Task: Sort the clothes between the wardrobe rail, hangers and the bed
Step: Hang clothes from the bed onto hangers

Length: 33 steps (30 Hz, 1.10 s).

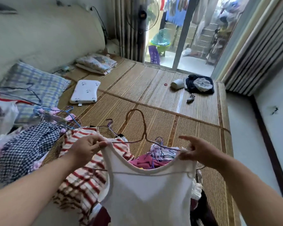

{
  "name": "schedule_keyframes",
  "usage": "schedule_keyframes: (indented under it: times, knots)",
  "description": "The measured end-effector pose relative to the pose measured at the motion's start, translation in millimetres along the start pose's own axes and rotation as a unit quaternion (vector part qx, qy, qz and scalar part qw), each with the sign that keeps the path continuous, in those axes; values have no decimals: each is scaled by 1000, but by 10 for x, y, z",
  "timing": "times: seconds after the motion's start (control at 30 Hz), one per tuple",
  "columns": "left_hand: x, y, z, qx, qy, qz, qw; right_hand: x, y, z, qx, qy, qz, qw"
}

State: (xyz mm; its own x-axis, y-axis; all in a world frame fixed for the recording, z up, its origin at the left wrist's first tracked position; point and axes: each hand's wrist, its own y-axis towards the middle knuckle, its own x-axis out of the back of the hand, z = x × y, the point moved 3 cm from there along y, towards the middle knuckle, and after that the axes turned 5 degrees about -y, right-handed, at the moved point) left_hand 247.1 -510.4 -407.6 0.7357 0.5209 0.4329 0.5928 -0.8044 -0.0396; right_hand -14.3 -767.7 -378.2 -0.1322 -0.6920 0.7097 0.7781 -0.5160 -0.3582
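Two hands, one white vest (147,190) on one hanger (141,128) over the bed (178,128): left hand (88,148) pinches a strap, right hand (197,151) pinches the other, forefinger out; spare hangers (160,151) blur, perhaps several

This is a bedroom in a home. A big bed (153,98) with a woven straw mat fills most of the room. A checked pillow (34,88) and a small white pillow (85,92) lie near the padded headboard (44,38). Clothes and wire hangers (160,149) are piled on the bed. A glass sliding door (186,33) with striped curtains (252,62) opens to a balcony where washing hangs.
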Motion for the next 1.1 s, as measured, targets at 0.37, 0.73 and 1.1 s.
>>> schedule_keyframes:
  times: [0.37, 0.73, 1.1]
  knots:
    - [1657, -392, -779, -76, 131, -165, 975, 555, 121, 1786, 170, -15, -71, 983]
    - [3528, -874, -267, -50, 172, -274, 945, -459, 734, 3984, 327, -39, -121, 936]
    - [5998, -1362, 910, 53, 219, -321, 920, -2443, 1857, 5993, 328, -83, -19, 941]
